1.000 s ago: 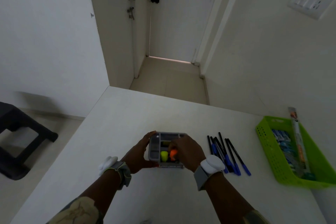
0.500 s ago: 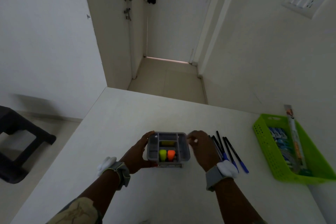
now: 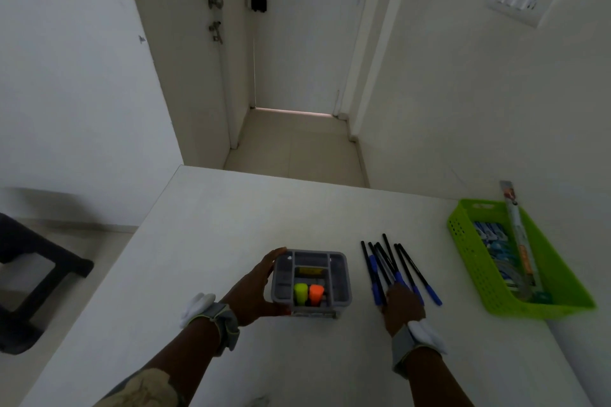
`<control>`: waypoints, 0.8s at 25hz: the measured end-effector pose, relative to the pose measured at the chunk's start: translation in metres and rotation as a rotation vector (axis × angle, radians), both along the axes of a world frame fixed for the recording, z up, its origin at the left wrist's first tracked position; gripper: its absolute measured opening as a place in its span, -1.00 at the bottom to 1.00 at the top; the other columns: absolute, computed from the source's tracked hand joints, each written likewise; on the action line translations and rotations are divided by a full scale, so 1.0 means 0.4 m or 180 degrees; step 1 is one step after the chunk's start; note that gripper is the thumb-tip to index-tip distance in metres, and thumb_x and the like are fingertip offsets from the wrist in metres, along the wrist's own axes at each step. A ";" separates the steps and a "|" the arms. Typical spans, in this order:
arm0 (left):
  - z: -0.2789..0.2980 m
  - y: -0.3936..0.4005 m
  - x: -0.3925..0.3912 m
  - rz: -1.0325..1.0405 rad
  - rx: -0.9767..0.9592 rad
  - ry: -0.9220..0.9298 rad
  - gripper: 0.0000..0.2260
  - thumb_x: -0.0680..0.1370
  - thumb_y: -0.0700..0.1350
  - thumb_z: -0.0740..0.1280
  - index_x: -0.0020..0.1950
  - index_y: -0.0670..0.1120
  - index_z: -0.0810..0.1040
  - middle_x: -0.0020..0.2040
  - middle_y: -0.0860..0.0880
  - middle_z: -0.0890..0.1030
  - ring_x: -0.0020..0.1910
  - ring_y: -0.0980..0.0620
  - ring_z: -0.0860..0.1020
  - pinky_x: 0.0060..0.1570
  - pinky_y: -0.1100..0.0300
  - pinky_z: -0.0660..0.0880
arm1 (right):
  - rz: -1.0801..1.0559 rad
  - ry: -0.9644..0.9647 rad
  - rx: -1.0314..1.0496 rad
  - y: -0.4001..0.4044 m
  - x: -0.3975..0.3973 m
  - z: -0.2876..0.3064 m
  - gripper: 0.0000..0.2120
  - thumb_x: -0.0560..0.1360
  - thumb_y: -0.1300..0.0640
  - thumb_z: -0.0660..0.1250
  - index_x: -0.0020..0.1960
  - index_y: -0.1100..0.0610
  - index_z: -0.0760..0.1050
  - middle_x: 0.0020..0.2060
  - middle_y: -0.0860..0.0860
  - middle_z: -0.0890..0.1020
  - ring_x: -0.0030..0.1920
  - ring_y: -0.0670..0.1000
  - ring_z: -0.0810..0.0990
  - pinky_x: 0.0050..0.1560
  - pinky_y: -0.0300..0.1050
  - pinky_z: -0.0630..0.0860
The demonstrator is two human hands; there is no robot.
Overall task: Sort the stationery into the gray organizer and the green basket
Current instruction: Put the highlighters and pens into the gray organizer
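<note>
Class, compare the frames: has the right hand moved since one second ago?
Yes. The right hand left the gray organizer and moved rightward onto the pens.

Gray wristbands (image 3: pixel 222 324), camouflage sleeve (image 3: pixel 145 388)

White walls (image 3: pixel 76 82) all around, a shut white door (image 3: pixel 307 43) down a short hall, a black stool (image 3: pixel 29 277) left of the table (image 3: pixel 205 228).

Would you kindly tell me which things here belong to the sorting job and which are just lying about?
Job: gray organizer, yellow highlighter, orange highlighter, pens, green basket, left hand, right hand.
Lying about: black stool, wall switch.
</note>
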State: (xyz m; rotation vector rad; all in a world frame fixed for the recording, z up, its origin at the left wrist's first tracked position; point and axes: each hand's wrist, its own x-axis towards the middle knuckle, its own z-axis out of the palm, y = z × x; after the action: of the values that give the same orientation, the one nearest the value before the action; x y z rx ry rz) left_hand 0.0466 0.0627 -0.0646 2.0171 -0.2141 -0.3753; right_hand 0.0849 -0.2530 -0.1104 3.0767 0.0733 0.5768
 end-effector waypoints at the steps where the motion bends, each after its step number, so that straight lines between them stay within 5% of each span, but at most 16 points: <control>1: -0.001 -0.004 0.000 -0.0056 0.0010 0.0031 0.02 0.12 0.34 0.45 0.44 0.25 -0.03 0.44 0.18 0.24 0.43 0.17 0.24 0.41 0.19 0.25 | 0.0180 0.0318 0.0516 0.005 -0.003 0.017 -0.30 0.62 0.14 -0.08 -0.63 0.01 0.47 -0.78 -0.04 0.35 -0.77 -0.13 0.35 -0.72 -0.33 0.19; 3: 0.005 -0.008 -0.003 -0.0226 0.0154 0.0135 0.03 0.10 0.39 0.40 0.44 0.26 -0.07 0.44 0.24 0.13 0.44 0.18 0.16 0.41 0.23 0.18 | -0.0035 0.0965 0.1312 0.019 -0.018 0.082 -0.48 0.52 0.36 0.10 -0.58 0.10 0.40 -0.61 -0.01 0.49 -0.59 -0.04 0.50 -0.58 -0.28 0.29; 5: 0.017 -0.009 -0.003 -0.0314 0.0425 0.0099 -0.03 0.13 0.51 0.25 0.43 0.28 -0.08 0.46 0.22 0.12 0.43 0.19 0.13 0.41 0.22 0.17 | -0.0232 0.0783 0.1794 0.040 -0.001 0.134 -0.69 0.42 0.38 0.30 -0.46 0.16 0.40 -0.44 0.10 0.53 -0.35 0.02 0.49 -0.33 -0.21 0.32; 7: 0.046 -0.016 0.001 -0.0022 0.0455 -0.0177 -0.15 0.21 0.57 0.06 0.43 0.25 0.03 0.49 0.11 0.20 0.41 0.19 0.20 0.42 0.18 0.22 | 0.0067 0.0558 0.2484 0.073 0.010 0.193 -0.90 0.42 0.35 0.36 -0.27 0.34 0.52 -0.33 0.19 0.60 -0.30 0.05 0.49 -0.27 -0.18 0.38; 9: 0.089 -0.032 0.015 0.0482 0.0185 -0.0513 -0.29 0.34 0.46 0.10 0.40 0.15 0.25 0.42 0.07 0.36 0.35 0.18 0.33 0.39 0.15 0.32 | 0.0475 0.0336 0.2923 0.129 0.019 0.269 -0.92 0.44 0.27 0.38 -0.10 0.29 0.56 -0.27 0.07 0.62 -0.27 -0.03 0.56 -0.24 -0.38 0.47; 11: 0.147 -0.065 0.037 0.0662 -0.0155 -0.0804 -0.53 0.45 0.18 0.26 0.33 0.11 0.37 0.32 0.09 0.47 0.30 0.19 0.43 0.34 0.15 0.40 | 0.1036 0.0598 0.2847 0.189 0.020 0.313 -0.90 0.45 0.21 0.39 -0.05 0.21 0.57 -0.23 0.02 0.65 -0.25 -0.08 0.62 -0.17 -0.43 0.51; 14: 0.225 -0.122 0.064 0.0661 -0.0543 -0.0976 -0.61 0.50 -0.13 0.34 0.30 0.07 0.39 0.15 0.13 0.58 0.14 0.27 0.55 0.15 0.39 0.48 | 0.1728 0.0869 0.1994 0.283 0.017 0.311 -0.87 0.44 0.15 0.33 -0.08 0.18 0.58 -0.18 0.12 0.68 -0.20 0.08 0.65 -0.13 -0.07 0.57; 17: 0.242 -0.135 0.081 0.1144 -0.0718 -0.1000 -0.77 0.53 -0.23 0.29 0.13 0.02 0.48 -0.12 0.08 0.66 -0.19 0.14 0.63 -0.24 0.44 0.53 | 0.1822 0.0938 0.1584 0.336 0.020 0.276 -0.83 0.46 0.11 0.33 0.00 0.15 0.57 -0.13 0.12 0.67 -0.15 0.10 0.63 -0.06 -0.02 0.55; 20: 0.199 -0.105 0.084 0.1373 -0.0480 -0.0987 -0.88 0.53 -0.21 0.29 0.02 -0.02 0.46 -0.18 0.12 0.66 -0.16 0.22 0.63 -0.15 0.52 0.48 | 0.1533 0.0971 0.2162 0.298 0.037 0.276 -0.81 0.46 0.09 0.37 0.03 0.14 0.57 -0.13 0.08 0.67 -0.17 0.01 0.62 -0.07 -0.11 0.56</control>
State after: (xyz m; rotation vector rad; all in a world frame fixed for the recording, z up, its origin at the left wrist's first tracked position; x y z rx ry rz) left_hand 0.0802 0.0206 0.0151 1.9006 0.0064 0.2205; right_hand 0.0999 -0.1339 0.0001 3.8038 0.7944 0.1264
